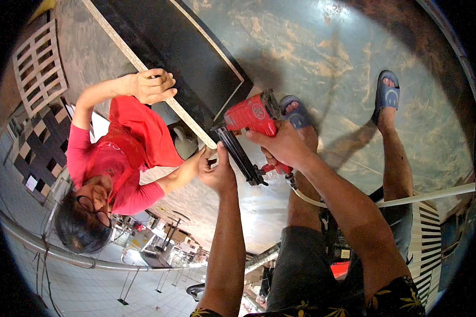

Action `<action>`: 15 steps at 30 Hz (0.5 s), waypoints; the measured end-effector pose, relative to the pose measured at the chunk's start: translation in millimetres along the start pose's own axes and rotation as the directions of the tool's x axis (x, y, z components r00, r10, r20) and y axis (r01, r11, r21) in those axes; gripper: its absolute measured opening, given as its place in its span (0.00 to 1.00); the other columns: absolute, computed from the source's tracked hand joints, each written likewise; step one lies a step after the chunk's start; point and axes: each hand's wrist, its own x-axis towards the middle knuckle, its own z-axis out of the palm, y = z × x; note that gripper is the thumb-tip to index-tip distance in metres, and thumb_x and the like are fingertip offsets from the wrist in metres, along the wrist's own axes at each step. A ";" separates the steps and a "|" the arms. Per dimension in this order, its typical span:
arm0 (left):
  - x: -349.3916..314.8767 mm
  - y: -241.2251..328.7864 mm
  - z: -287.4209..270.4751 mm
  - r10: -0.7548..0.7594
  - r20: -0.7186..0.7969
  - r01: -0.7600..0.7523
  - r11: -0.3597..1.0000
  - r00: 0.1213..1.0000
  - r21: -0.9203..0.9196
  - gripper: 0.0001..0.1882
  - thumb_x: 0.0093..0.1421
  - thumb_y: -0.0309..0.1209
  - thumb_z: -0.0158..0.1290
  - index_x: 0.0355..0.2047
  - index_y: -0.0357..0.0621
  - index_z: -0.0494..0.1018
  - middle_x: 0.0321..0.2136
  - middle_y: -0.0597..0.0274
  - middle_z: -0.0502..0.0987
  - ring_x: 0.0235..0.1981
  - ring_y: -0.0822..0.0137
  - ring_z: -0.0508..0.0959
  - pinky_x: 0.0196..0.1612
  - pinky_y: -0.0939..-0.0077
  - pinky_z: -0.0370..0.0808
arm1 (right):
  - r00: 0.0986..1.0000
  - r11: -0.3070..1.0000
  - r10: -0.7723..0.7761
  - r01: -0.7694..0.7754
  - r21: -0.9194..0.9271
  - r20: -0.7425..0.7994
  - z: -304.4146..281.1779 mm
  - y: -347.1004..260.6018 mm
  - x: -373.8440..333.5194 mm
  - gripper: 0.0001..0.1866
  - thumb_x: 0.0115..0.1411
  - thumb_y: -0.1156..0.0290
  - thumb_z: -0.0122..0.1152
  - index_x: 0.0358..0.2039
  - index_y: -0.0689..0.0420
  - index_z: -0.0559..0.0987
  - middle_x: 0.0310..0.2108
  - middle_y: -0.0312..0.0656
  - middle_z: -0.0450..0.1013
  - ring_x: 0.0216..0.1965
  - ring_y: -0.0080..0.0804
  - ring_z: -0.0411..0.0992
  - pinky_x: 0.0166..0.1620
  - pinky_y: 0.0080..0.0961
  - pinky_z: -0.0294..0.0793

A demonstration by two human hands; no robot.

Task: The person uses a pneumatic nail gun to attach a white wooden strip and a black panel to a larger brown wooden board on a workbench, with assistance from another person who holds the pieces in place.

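Right hand (291,143): closed around the handle of a red nail gun (253,117), thumb laid along the body, fingertips curled beneath. Nail gun: held between the two arms, well above the floor (333,58); black magazine (240,158) slanted past the left hand; nose set at the near end of a pale-edged board (190,120), contact not distinguishable.

Left hand (218,173): thumb raised at the board's near end, fingers bent; whether the end is firmly pinched cannot be told.

Hose (307,199): pale, joined by a metal fitting to the base of the handle.

Board: long, narrow, speckled along its edge; run diagonally to the upper left. A black panel (195,47) is seen just beside it, bordered on its other side by a second pale edge.

Co-worker's hand (154,86): wrapped over the board farther along; the other forearm (182,174) is extended toward the near end, its hand partly hidden. A red apron (150,132) is worn by the co-worker.

Outward: blue sandals (297,116), worn on both feet; dark shorts (296,269); a pale slatted frame (41,66) at far left.
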 end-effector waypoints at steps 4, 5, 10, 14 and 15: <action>-0.2 0.9 2.0 0.025 -0.016 -0.025 0.999 1.000 0.022 0.15 0.60 0.32 0.67 0.42 0.34 0.83 0.39 0.60 0.86 0.39 0.73 0.80 0.42 0.75 0.71 | 1.000 1.000 -0.013 0.013 0.017 0.013 -1.7 -5.7 -2.4 0.15 0.66 0.58 0.68 0.34 0.57 0.77 0.12 0.32 0.66 0.11 0.20 0.65 0.14 0.24 0.64; -0.3 0.8 3.4 0.044 -0.030 -0.044 0.999 0.999 0.014 0.15 0.60 0.32 0.67 0.42 0.34 0.83 0.38 0.60 0.86 0.37 0.72 0.80 0.41 0.75 0.71 | 1.000 0.999 -0.027 0.027 0.020 0.004 -1.3 -4.9 -1.1 0.15 0.66 0.58 0.68 0.34 0.57 0.77 0.12 0.32 0.66 0.10 0.20 0.65 0.14 0.24 0.63; -0.7 4.1 2.2 0.046 -0.027 -0.046 0.999 0.999 0.027 0.15 0.60 0.32 0.68 0.42 0.34 0.83 0.36 0.62 0.85 0.36 0.73 0.79 0.41 0.76 0.71 | 0.999 0.999 -0.034 0.035 -0.015 0.015 -2.0 -7.2 0.1 0.14 0.67 0.59 0.67 0.33 0.57 0.78 0.12 0.32 0.66 0.10 0.20 0.64 0.13 0.23 0.61; -1.6 5.5 2.5 0.064 -0.040 -0.062 0.997 0.997 0.043 0.15 0.60 0.33 0.68 0.42 0.35 0.83 0.35 0.62 0.85 0.34 0.74 0.78 0.40 0.76 0.71 | 0.999 0.998 -0.048 0.049 -0.047 0.011 -1.7 -10.7 -2.1 0.15 0.67 0.59 0.67 0.32 0.58 0.78 0.12 0.31 0.66 0.10 0.20 0.64 0.14 0.23 0.61; -1.7 5.7 2.9 0.069 -0.037 -0.068 0.997 0.997 0.043 0.15 0.60 0.33 0.68 0.42 0.35 0.83 0.35 0.62 0.85 0.34 0.74 0.78 0.40 0.76 0.71 | 0.999 0.998 -0.044 0.044 -0.054 0.007 -2.0 -11.8 -2.9 0.15 0.67 0.59 0.67 0.32 0.58 0.78 0.12 0.31 0.66 0.10 0.20 0.64 0.14 0.24 0.62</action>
